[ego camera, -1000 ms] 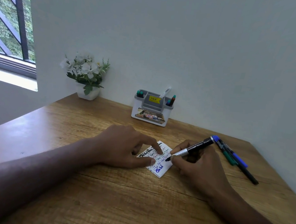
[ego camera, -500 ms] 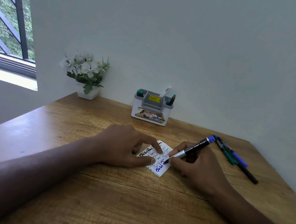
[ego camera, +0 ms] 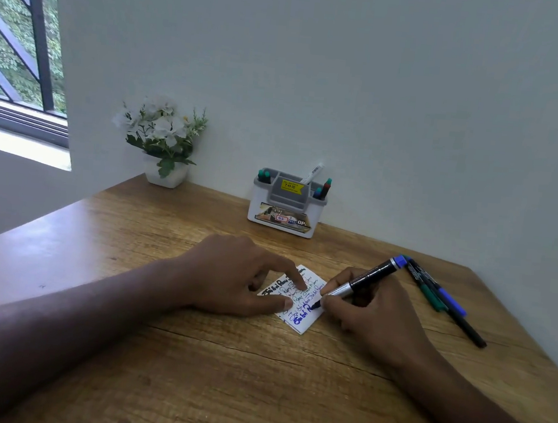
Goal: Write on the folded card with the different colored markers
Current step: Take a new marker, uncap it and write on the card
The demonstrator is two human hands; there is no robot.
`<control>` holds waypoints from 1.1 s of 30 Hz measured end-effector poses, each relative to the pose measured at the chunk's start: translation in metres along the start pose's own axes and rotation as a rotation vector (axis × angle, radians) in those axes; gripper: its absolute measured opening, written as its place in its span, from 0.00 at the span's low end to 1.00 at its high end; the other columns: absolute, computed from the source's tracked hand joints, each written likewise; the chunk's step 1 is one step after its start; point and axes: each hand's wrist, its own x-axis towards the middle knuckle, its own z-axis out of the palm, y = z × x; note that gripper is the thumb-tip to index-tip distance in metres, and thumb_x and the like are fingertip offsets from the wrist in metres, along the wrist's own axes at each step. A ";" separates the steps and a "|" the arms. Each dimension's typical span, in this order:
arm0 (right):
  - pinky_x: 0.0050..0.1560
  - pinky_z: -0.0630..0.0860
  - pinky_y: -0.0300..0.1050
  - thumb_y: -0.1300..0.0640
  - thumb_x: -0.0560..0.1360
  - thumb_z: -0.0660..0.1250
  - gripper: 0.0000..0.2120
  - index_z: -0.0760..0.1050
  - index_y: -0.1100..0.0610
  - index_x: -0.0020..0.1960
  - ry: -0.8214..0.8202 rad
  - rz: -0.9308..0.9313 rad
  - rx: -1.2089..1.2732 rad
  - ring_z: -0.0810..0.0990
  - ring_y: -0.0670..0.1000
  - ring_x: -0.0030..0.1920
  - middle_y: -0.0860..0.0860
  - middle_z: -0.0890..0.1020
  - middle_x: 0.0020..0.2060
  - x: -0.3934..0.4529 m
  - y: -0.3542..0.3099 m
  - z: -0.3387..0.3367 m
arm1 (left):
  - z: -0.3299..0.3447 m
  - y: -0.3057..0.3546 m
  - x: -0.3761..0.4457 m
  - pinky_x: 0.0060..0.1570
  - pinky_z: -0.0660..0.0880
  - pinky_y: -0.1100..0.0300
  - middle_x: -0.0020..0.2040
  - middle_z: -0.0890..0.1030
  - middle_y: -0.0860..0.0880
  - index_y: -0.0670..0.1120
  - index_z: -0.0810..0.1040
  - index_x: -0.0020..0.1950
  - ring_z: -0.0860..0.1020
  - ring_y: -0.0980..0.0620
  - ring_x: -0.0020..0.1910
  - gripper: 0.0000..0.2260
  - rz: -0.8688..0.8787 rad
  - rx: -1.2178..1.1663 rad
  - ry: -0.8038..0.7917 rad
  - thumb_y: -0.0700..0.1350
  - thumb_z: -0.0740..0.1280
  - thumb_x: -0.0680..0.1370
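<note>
My left hand (ego camera: 230,275) lies on the tabletop (ego camera: 187,373) near its middle, fingers relaxed rather than gripping: the forefinger and thumb tips press down on the left part of the folded card (ego camera: 299,302), pinning it flat. The card is small and white, lined with black and blue handwriting, and lies skewed, its long axis running from the near right toward the far left.

My right hand (ego camera: 373,319) touches the card's right edge and grips the blue marker (ego camera: 362,282), pinching it between thumb and fingers low on the barrel. The marker slants, its tip down on the card's lowest written line, its blue-capped tail pointing up and away toward the far right corner.

Just right of that tail, three loose markers (ego camera: 439,298) lie together near the right edge, one green, one blue, one black, well clear of my hands.

At the far edge against the wall stand a white flower pot (ego camera: 165,174) toward the left corner and a pen holder (ego camera: 286,208) with pens, behind the card.
</note>
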 end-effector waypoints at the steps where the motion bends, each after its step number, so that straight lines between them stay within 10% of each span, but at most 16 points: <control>1: 0.36 0.77 0.36 0.53 0.72 0.77 0.02 0.85 0.50 0.43 0.005 0.005 -0.004 0.83 0.39 0.35 0.45 0.88 0.39 0.000 0.000 0.000 | 0.000 0.000 0.000 0.35 0.66 0.62 0.34 0.76 0.56 0.73 0.68 0.74 0.75 0.59 0.35 0.22 -0.002 0.004 0.001 0.73 0.59 0.79; 21: 0.45 0.82 0.44 0.46 0.67 0.78 0.17 0.84 0.53 0.51 0.156 0.089 0.157 0.84 0.48 0.45 0.49 0.87 0.42 0.010 0.008 -0.007 | -0.002 0.002 0.000 0.34 0.64 0.62 0.35 0.76 0.57 0.73 0.69 0.73 0.74 0.59 0.34 0.22 -0.004 0.003 -0.015 0.72 0.60 0.80; 25: 0.30 0.73 0.29 0.52 0.72 0.79 0.05 0.84 0.51 0.43 0.097 0.059 0.038 0.81 0.40 0.35 0.42 0.85 0.31 0.007 0.004 -0.007 | -0.002 0.003 0.000 0.33 0.64 0.63 0.35 0.76 0.57 0.73 0.68 0.74 0.75 0.59 0.35 0.22 -0.006 -0.003 -0.019 0.72 0.60 0.80; 33: 0.35 0.70 0.29 0.50 0.72 0.79 0.11 0.75 0.44 0.43 0.008 0.036 -0.042 0.78 0.39 0.44 0.39 0.79 0.41 0.003 -0.001 -0.004 | -0.003 0.004 0.000 0.33 0.64 0.62 0.36 0.75 0.58 0.73 0.68 0.74 0.74 0.59 0.35 0.22 -0.011 0.003 -0.034 0.72 0.60 0.80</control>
